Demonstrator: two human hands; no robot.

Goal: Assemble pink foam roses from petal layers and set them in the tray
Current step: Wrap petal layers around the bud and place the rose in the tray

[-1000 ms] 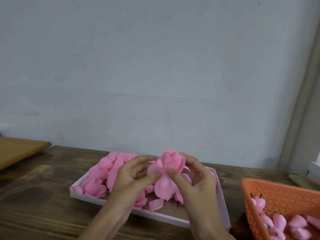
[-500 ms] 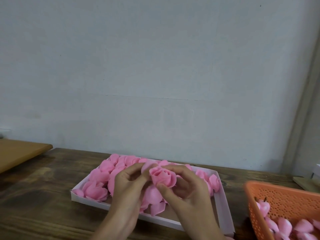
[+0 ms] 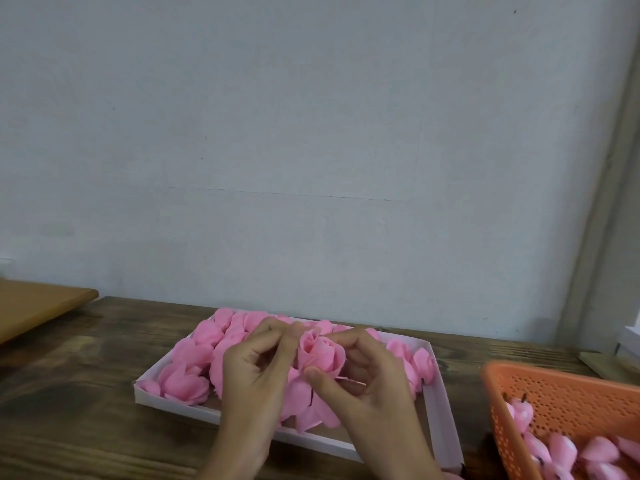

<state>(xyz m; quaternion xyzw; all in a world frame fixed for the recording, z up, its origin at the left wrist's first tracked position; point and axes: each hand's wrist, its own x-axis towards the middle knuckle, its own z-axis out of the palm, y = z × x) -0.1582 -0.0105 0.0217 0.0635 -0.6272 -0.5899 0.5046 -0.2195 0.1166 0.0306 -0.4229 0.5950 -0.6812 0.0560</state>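
Both hands hold one pink foam rose [image 3: 321, 351] just above the white tray [image 3: 441, 420]. My left hand [image 3: 256, 368] curls its fingers against the rose's left side and pinches its outer petal. My right hand [image 3: 360, 379] cups the rose from the right, thumb pressed under the bud. Loose petal layers [image 3: 311, 407] hang or lie below the rose between my wrists. Several finished pink roses [image 3: 187, 379] fill the tray's left and far side.
An orange perforated basket [image 3: 568, 396] with several pink rose buds [image 3: 561, 448] stands at the right edge. The tray sits on a dark wooden table [image 3: 69, 393] against a grey wall. A lighter wooden board [image 3: 31, 306] lies at the far left.
The rose has come down from above the tray toward it, and its splayed outer petals have been folded up around the bud. Both hands have closed in on it.
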